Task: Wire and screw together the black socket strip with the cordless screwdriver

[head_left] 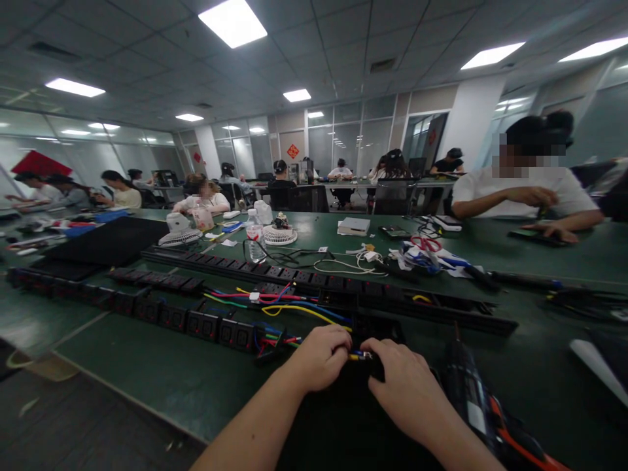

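Note:
My left hand (321, 356) is closed, its thumb and fingertips pinching the ends of wires. Short lengths of blue and yellow wire (354, 356) come out of that pinch, with shiny metal ends. Just to the right, my right hand (405, 376) curls its thumb and fingers round a black part (377, 366), whose shape is mostly hidden. Behind my hands, red, blue and yellow wires (294, 307) run along the table. A row of black power sockets (203, 324) lies to the left, with wires at its near end. Beyond it stretches a long black power strip (304, 278).
A power screwdriver (471, 392) with an orange and black body lies right of my right hand. Farther back are a water bottle (256, 239), small fan parts (280, 234), red-handled scissors (426, 243) and loose cables. A co-worker (524, 190) sits across the table at right.

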`<move>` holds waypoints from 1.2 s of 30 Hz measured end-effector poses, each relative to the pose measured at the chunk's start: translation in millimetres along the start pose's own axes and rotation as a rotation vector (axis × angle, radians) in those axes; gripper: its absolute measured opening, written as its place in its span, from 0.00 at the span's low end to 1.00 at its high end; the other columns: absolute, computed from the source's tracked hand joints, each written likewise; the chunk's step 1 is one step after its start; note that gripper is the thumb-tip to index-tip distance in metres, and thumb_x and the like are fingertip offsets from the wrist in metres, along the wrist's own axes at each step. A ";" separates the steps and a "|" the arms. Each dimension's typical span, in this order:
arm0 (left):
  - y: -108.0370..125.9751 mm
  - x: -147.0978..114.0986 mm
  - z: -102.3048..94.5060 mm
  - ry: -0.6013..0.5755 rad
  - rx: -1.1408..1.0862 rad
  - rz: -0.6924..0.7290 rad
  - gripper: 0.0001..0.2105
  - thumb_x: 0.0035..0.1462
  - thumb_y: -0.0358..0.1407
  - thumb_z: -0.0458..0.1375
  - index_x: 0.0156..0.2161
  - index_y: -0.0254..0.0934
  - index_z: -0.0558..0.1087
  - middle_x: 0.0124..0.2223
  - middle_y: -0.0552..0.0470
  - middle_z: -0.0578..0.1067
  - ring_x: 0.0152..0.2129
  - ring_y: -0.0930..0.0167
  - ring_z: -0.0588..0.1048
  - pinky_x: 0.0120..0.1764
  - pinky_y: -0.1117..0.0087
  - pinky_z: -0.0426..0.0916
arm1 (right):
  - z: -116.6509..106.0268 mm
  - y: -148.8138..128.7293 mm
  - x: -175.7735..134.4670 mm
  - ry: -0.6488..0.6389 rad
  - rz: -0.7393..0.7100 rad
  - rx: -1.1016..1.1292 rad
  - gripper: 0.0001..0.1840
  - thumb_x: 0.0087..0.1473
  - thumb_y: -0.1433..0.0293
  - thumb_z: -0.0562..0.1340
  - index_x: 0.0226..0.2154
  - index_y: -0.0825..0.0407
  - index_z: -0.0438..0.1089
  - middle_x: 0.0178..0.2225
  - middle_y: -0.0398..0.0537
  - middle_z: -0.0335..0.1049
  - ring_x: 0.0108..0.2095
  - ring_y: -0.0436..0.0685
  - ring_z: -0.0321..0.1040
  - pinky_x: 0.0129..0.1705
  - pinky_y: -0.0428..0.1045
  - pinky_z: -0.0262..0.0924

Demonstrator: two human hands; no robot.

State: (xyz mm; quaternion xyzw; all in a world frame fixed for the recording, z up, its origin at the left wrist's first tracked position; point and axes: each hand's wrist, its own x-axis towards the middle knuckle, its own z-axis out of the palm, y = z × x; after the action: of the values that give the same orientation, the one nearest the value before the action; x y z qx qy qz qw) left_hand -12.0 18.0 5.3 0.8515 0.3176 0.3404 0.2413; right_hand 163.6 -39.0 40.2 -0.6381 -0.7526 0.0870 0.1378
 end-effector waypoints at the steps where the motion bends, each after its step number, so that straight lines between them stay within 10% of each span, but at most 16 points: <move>1: 0.7 -0.2 -0.8 -0.010 -0.002 0.010 0.08 0.54 0.24 0.50 0.30 0.36 0.70 0.35 0.51 0.74 0.34 0.70 0.72 0.42 0.71 0.66 | -0.1 0.2 -0.2 0.000 0.000 0.000 0.22 0.43 0.76 0.57 0.44 0.48 0.71 0.42 0.50 0.73 0.44 0.64 0.67 0.49 0.59 0.55; 36: 3.4 1.6 -0.4 0.050 -0.034 0.034 0.07 0.51 0.25 0.54 0.25 0.34 0.70 0.36 0.48 0.73 0.33 0.71 0.72 0.40 0.70 0.67 | -5.6 -1.0 0.3 0.079 0.043 0.016 0.24 0.44 0.77 0.58 0.47 0.49 0.67 0.43 0.50 0.72 0.46 0.64 0.67 0.49 0.58 0.55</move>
State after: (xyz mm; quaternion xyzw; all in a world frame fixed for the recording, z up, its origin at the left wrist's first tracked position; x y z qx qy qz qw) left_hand -10.1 16.9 8.4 0.8438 0.3030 0.3708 0.2421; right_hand 164.4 -39.2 45.8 -0.6557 -0.7321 0.0707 0.1704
